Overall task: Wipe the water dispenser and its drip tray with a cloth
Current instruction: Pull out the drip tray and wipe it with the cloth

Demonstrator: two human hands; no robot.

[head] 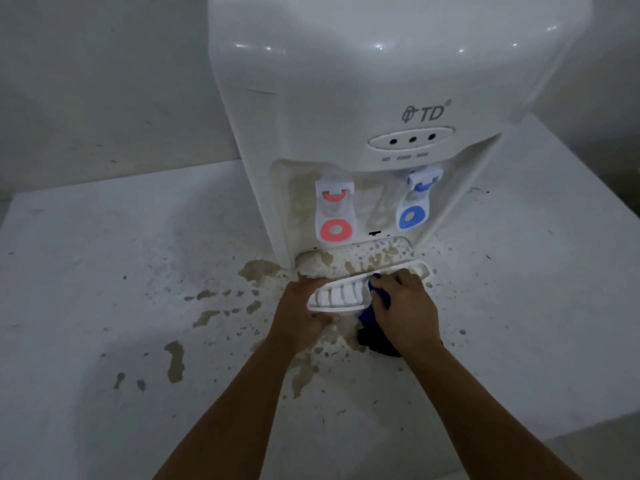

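A white water dispenser (363, 81) stands on a white table, with a red tap (334, 209) and a blue tap (414, 200) in its stained recess. The white slotted drip tray (341, 295) is pulled out and tilted in front of the base. My left hand (301, 313) grips the tray's left end. My right hand (403, 306) holds a dark blue cloth (375, 336) against the tray's right part. Part of the cloth hangs below my hand. The tray's bay (360, 259) is speckled with brown spots.
The white table (104, 289) carries brown splashes and dried puddles (175, 362) in front of and left of the dispenser. A grey wall (104, 81) rises behind. The table's right front edge (588, 427) drops off at the lower right.
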